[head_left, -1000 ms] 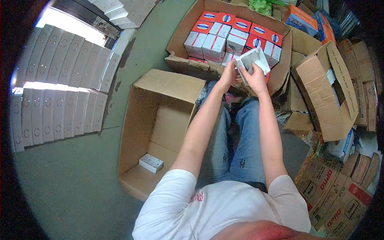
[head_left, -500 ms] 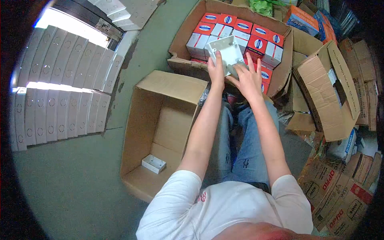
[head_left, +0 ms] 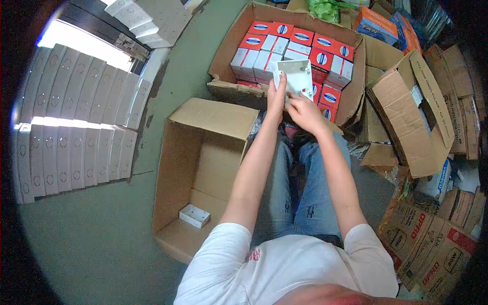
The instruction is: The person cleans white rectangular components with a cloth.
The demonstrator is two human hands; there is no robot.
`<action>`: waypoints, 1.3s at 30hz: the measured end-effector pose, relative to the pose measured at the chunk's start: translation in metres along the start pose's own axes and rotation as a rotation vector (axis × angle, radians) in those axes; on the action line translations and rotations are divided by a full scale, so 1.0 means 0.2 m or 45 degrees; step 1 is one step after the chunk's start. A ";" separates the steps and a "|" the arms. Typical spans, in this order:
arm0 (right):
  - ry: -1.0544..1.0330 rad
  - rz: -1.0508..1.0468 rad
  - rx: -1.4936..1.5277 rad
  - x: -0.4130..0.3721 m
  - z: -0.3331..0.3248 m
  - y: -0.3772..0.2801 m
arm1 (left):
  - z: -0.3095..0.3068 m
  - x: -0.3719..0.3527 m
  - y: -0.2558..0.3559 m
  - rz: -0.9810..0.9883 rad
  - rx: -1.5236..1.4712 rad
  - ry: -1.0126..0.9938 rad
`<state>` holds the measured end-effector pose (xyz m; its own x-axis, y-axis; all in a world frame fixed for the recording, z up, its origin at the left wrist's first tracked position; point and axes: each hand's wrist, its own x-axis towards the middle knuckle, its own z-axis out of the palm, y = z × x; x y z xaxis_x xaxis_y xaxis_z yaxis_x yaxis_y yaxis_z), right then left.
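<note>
Above my knees, my left hand [head_left: 277, 98] is closed on a white square plastic box [head_left: 296, 76], its thumb along the left side. My right hand [head_left: 305, 113] is at the box's lower edge with its fingers curled together; what they pinch, if anything, is too small to make out. Behind the white box stands a cardboard carton [head_left: 231, 46] filled with red and white small boxes [head_left: 321, 58]. To the left, an open carton [head_left: 213, 118] holds one white rectangular plastic box [head_left: 194, 216] at its bottom.
Rows of white plastic boxes [head_left: 76, 152] stand on the floor at the left, with more at the top left [head_left: 152, 23]. An open carton [head_left: 409, 119] and flattened cardboard [head_left: 427, 244] lie at the right. A green plastic bag [head_left: 324, 10] is at the top.
The white box has turned more upright and moved slightly down. My right hand has gone from spread fingers to curled ones, lower at the box's edge. The view has shifted slightly.
</note>
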<state>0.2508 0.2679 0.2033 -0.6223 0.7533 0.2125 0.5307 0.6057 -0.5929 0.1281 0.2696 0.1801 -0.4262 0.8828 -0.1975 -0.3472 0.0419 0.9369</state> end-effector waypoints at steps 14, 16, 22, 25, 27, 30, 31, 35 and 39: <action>0.170 0.499 0.784 0.06 0.05 0.13 | 0.01 -0.02 0.02 -0.113 -0.048 -0.089; 0.399 0.499 0.845 0.07 0.06 0.12 | 0.01 -0.01 0.02 -0.124 -0.091 -0.079; 0.824 0.635 0.512 0.07 0.01 0.05 | 0.04 -0.03 0.01 -0.070 -0.060 -0.074; 0.946 0.549 0.454 0.08 -0.01 -0.07 | 0.05 -0.02 0.01 0.003 -0.017 -0.100; 0.765 0.451 0.340 0.09 0.01 -0.11 | 0.06 -0.05 0.03 0.061 0.099 -0.170; 0.629 0.488 0.576 0.07 0.05 -0.09 | 0.04 -0.04 0.02 0.074 0.059 -0.221; 0.617 0.483 0.615 0.08 0.06 -0.04 | 0.04 -0.05 0.02 0.080 0.061 -0.205; 0.685 0.519 0.900 0.09 0.16 0.11 | 0.05 -0.07 0.05 0.120 0.138 -0.248; 0.614 0.707 1.407 0.08 0.11 0.08 | 0.02 -0.06 0.04 0.077 0.202 -0.353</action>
<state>0.2360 0.2837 0.1801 -0.0897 0.9853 -0.1451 -0.2403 -0.1628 -0.9569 0.1329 0.2616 0.1917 -0.1907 0.9789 -0.0739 -0.1844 0.0383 0.9821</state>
